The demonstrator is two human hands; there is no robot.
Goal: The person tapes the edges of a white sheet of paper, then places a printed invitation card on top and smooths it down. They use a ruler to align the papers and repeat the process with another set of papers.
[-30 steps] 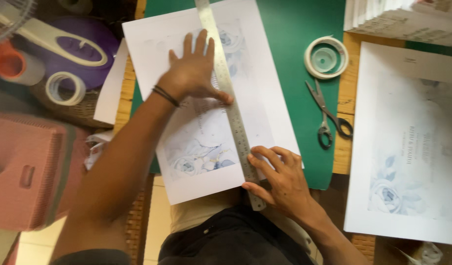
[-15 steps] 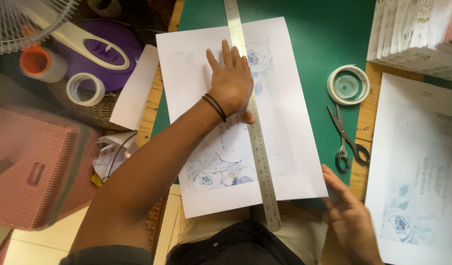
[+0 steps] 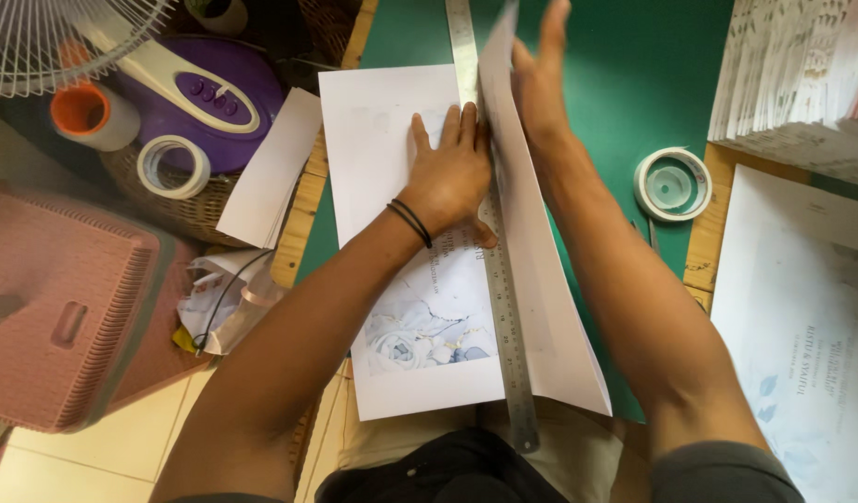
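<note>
Pressure from your flat, open left hand point(image 3: 452, 177) should pin the metal ruler point(image 3: 492, 233) firmly. Sweep your open right hand point(image 3: 539, 79) up the lifted sheet point(image 3: 531, 279), creasing evenly against its edge.

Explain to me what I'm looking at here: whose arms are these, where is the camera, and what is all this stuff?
No machine here: a person wears a camera on the head, so you look down along their own arms. The left hand presses flat on a printed sheet with pale blue flowers, beside a long metal ruler lying along it. The right hand lifts the sheet's right part up against the ruler's edge. Everything sits on a green mat. To the right lie a tape roll and a stack of cards; to the left, a wicker basket, more tape and a pink plastic box.
</note>
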